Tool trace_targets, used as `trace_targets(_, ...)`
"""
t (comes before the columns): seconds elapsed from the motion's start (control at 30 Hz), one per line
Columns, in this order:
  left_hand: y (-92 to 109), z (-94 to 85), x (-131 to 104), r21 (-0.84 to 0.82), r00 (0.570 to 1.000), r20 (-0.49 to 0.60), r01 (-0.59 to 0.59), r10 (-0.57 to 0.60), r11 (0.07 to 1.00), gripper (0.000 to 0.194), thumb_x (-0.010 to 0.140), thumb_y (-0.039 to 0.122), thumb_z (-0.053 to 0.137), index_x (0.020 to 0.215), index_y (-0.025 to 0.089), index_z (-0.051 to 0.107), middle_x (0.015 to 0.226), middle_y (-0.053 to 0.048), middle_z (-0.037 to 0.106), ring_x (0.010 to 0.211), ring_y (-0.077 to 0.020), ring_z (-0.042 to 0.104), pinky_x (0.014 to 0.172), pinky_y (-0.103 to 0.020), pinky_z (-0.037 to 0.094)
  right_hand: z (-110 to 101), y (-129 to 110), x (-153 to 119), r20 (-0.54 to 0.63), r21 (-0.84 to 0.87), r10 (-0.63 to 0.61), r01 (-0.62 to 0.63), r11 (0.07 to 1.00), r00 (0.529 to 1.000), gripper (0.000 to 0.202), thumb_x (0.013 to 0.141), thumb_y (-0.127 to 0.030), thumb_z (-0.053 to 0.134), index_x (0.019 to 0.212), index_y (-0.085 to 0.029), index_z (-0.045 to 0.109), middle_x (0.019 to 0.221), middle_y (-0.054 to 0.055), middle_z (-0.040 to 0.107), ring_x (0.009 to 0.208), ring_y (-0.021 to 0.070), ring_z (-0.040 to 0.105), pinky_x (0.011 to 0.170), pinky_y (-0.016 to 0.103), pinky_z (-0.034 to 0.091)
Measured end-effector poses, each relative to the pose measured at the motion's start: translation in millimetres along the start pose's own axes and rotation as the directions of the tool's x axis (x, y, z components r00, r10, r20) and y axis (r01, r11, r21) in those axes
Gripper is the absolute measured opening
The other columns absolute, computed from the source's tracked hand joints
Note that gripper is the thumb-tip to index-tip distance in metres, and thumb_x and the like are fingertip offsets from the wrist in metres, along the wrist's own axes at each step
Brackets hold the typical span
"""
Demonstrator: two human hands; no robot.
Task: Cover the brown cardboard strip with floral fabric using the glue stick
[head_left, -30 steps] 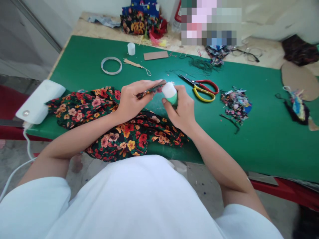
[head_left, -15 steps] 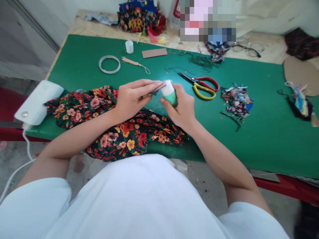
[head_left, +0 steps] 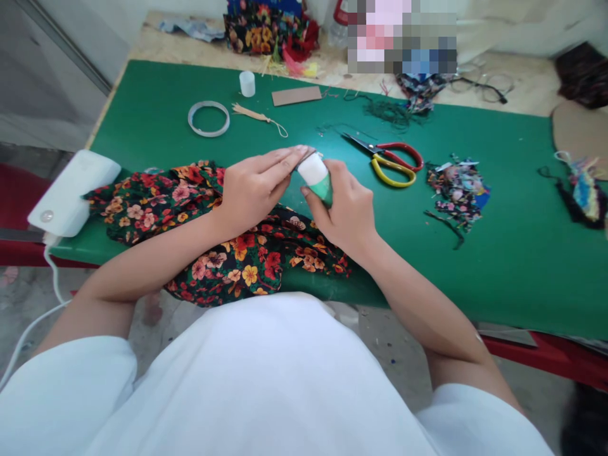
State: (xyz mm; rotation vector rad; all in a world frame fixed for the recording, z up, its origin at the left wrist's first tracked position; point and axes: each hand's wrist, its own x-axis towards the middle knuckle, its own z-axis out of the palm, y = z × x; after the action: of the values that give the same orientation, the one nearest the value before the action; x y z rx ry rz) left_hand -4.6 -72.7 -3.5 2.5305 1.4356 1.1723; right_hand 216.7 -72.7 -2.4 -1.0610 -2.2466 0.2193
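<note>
My right hand (head_left: 349,206) is wrapped round a small white and green bottle (head_left: 315,174), tilted with its white end up and to the left. Just left of it, my left hand (head_left: 256,190) has its fingers pressed together on a thin flat piece, mostly hidden, whose dark edge shows by the bottle's white end. Under my left wrist and forearm lies floral cloth (head_left: 247,266) in black, red and yellow. Scissors (head_left: 392,161) with one red and one yellow handle rest open to the right of my hands.
On the green mat (head_left: 513,272) are a clear ring (head_left: 190,120), a white cap (head_left: 247,83), a tassel (head_left: 256,115), a brown strip (head_left: 297,95) and a scrap pile (head_left: 458,190). A white device (head_left: 76,193) with a cable stands at the left edge. Glasses (head_left: 489,88) lie behind.
The bottle has tilted further left, its white end closer to my left fingertips. My left hand has turned slightly, and less of the flat piece shows. The view has shifted a little.
</note>
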Motion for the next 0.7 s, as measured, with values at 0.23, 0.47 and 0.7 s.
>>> trace_targets(0.23, -0.1, 0.5, -1.1, 0.058, 0.999, 0.04, 0.009, -0.011, 0.998, 0.046, 0.111, 0.037, 0.038, 0.147, 0.029, 0.065, 0.145, -0.004, 0.072, 0.132, -0.0195, 0.072, 0.114, -0.033, 0.058, 0.8, 6.6, 4.1, 0.019, 0.002, 0.073, -0.073, 0.997, 0.997, 0.044, 0.107, -0.052, 0.046, 0.138, -0.022, 0.052, 0.117, 0.015, 0.074, 0.103, 0.0316, 0.073, 0.091, 0.049, 0.06)
trace_targets(0.47, 0.8, -1.1, 1.6, -0.125, 0.999, 0.021, 0.041, -0.039, 0.991, 0.04, 0.106, 0.034, 0.049, 0.139, 0.031, 0.072, 0.14, -0.001, 0.076, 0.132, -0.0207, 0.072, 0.114, -0.034, 0.058, 0.1, 21.7, 10.5, -0.033, 0.136, 0.098, -0.092, 0.986, 0.995, 0.044, 0.106, -0.06, 0.047, 0.129, -0.024, 0.057, 0.107, 0.012, 0.074, 0.097, 0.0303, 0.073, 0.089, 0.049, 0.06)
trace_targets(0.7, 5.5, -4.0, 8.3, -0.366, 0.984, 0.029, 0.177, -0.178, 0.914, 0.035, 0.101, 0.033, 0.06, 0.132, 0.029, 0.077, 0.128, -0.001, 0.081, 0.118, -0.0196, 0.078, 0.108, -0.031, 0.061, -0.3, 28.1, 10.0, -0.081, 0.165, 0.13, -0.116, 0.979, 0.988, 0.045, 0.105, -0.062, 0.049, 0.126, -0.024, 0.059, 0.1, 0.01, 0.074, 0.097, 0.0304, 0.073, 0.091, 0.048, 0.06)
